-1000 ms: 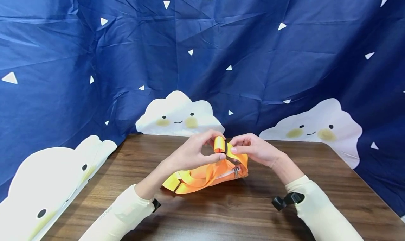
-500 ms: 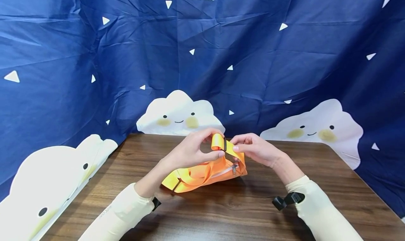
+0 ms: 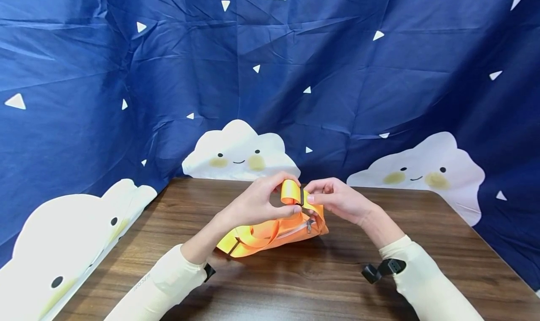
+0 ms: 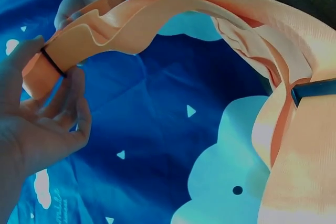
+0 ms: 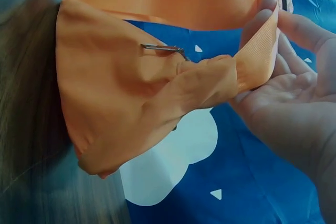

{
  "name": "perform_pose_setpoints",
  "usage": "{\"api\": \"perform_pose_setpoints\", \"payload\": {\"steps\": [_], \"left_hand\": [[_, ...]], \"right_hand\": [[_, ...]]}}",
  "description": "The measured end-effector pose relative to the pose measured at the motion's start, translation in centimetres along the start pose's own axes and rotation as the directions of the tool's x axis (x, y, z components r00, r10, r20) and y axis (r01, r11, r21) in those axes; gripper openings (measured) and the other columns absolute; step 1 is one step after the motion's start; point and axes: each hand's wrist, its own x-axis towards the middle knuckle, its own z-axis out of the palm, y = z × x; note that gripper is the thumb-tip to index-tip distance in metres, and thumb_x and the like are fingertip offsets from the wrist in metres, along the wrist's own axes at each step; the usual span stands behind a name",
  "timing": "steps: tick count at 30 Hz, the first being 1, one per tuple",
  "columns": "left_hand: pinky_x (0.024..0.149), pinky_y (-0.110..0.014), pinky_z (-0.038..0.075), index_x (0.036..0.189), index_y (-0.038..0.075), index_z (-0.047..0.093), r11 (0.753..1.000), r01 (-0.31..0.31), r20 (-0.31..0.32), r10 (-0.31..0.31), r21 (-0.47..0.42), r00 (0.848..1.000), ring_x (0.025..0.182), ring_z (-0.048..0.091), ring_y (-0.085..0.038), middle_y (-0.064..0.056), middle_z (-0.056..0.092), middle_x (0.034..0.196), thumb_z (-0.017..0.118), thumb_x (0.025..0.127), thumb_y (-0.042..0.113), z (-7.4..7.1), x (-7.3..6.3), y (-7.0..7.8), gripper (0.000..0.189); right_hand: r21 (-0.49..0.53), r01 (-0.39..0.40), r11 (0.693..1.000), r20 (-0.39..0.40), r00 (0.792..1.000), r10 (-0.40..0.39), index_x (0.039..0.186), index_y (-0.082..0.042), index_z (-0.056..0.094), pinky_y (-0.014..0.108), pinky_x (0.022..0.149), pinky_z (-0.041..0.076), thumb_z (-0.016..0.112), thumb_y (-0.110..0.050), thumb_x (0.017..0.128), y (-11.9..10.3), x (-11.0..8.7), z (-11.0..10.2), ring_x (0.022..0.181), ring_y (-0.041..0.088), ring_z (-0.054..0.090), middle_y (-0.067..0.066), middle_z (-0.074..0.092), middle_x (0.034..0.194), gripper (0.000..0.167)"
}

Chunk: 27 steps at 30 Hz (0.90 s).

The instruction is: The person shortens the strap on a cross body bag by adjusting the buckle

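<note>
An orange fabric zip bag (image 5: 110, 87) with a wide webbing strap (image 5: 157, 1) lies on the table, its zipper pull (image 3: 309, 225) facing the person. Above the bag, my left hand (image 3: 257, 203) pinches the strap at a black slider buckle (image 4: 52, 62), thumb below and fingers above. From that buckle a short strap loop (image 3: 290, 192) bulges to the left. Just right of the buckle, my right hand (image 3: 342, 201) pinches the strap between thumb and fingers. A second black buckle (image 3: 233, 247) sits on the strap near the bag's left end.
The brown wooden table (image 3: 291, 288) extends around the bag. Behind it hangs a dark blue curtain (image 3: 270, 77) with white triangles and smiling clouds. A black wrist camera (image 3: 371, 272) is strapped over the right sleeve.
The bag's right end and zipper pull have shifted slightly left. My right thumb first moved away from the buckle, then came back close to it. Both hands keep their hold on the strap.
</note>
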Motion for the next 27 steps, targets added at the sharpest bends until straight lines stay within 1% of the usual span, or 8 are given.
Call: {"api": "perform_pose_setpoints", "payload": {"steps": [4,7,10,12,15,18,23,27], "left_hand": [[0.083,-0.033,0.052,0.121,0.019,0.061,0.997,0.011,0.018,-0.012,0.081,1.0,0.093,0.057,-0.005,0.013,0.061,0.102,0.083,0.087,0.032,-0.2,-0.1,0.3,0.043],[0.084,-0.031,0.052,0.12,0.019,0.063,0.988,0.008,0.032,-0.013,0.151,0.999,0.091,0.057,-0.005,0.014,0.062,0.102,0.084,0.086,0.031,-0.3,-0.1,0.6,0.042],[0.085,-0.031,0.052,0.121,0.016,0.065,0.984,0.002,0.046,-0.01,0.178,0.999,0.092,0.058,-0.007,0.012,0.064,0.105,0.087,0.084,0.03,-0.3,-0.1,0.7,0.046],[0.087,-0.029,0.052,0.123,0.014,0.065,0.984,0.008,0.045,-0.016,0.176,0.999,0.094,0.059,-0.007,0.011,0.065,0.107,0.088,0.082,0.031,-0.2,0.0,0.7,0.05],[0.091,-0.028,0.051,0.129,0.013,0.065,0.99,0.036,0.029,-0.041,0.139,0.999,0.1,0.059,-0.005,0.01,0.066,0.113,0.091,0.079,0.032,-0.3,0.0,0.7,0.059],[0.092,-0.028,0.051,0.129,0.014,0.064,0.994,0.059,0.018,-0.061,0.088,0.998,0.101,0.06,-0.004,0.012,0.067,0.112,0.092,0.077,0.032,-0.2,0.0,0.5,0.062],[0.087,-0.031,0.054,0.115,0.016,0.065,0.998,0.063,0.009,-0.063,0.024,0.998,0.094,0.064,-0.007,0.013,0.066,0.101,0.092,0.079,0.027,0.2,0.0,0.2,0.046],[0.084,-0.03,0.054,0.11,0.015,0.069,0.998,0.057,-0.018,-0.056,0.042,0.998,0.091,0.066,-0.014,0.013,0.067,0.097,0.089,0.082,0.027,0.4,0.1,0.2,0.037]], "right_hand": [[-0.016,-0.039,0.999,-0.002,0.999,0.039,0.112,0.003,0.069,0.046,0.091,0.049,0.055,-0.008,0.104,-0.4,-0.1,0.3,0.082,0.026,0.061,0.013,0.067,0.085,0.019],[-0.063,-0.097,0.993,-0.01,0.995,0.097,0.11,0.005,0.068,0.047,0.092,0.048,0.054,-0.018,0.107,-0.7,-0.2,0.6,0.083,0.029,0.061,0.016,0.066,0.086,0.026],[-0.124,-0.15,0.981,-0.029,0.989,0.147,0.108,0.004,0.068,0.05,0.096,0.047,0.058,-0.026,0.106,-1.1,-0.1,1.2,0.091,0.032,0.061,0.019,0.067,0.09,0.031],[-0.144,-0.163,0.976,-0.042,0.987,0.158,0.106,0.003,0.068,0.052,0.097,0.046,0.062,-0.026,0.104,-1.4,0.0,1.5,0.096,0.035,0.06,0.02,0.067,0.092,0.03],[-0.133,-0.142,0.981,-0.049,0.989,0.137,0.101,0.004,0.067,0.052,0.097,0.045,0.063,-0.022,0.103,-1.7,0.0,1.9,0.095,0.037,0.059,0.02,0.066,0.09,0.026],[-0.088,-0.1,0.991,-0.046,0.994,0.096,0.098,0.004,0.066,0.048,0.092,0.048,0.061,-0.018,0.104,-1.9,0.0,2.0,0.091,0.033,0.06,0.016,0.065,0.087,0.023],[0.018,-0.024,1.0,-0.057,0.998,0.025,0.097,-0.001,0.069,0.041,0.087,0.049,0.057,-0.011,0.102,-2.1,-0.1,2.1,0.087,0.025,0.06,0.009,0.065,0.09,0.016],[0.064,0.009,0.998,-0.089,0.996,-0.004,0.097,-0.003,0.07,0.042,0.091,0.047,0.057,-0.009,0.102,-2.3,-0.1,2.2,0.089,0.025,0.061,0.009,0.067,0.092,0.016]]}}
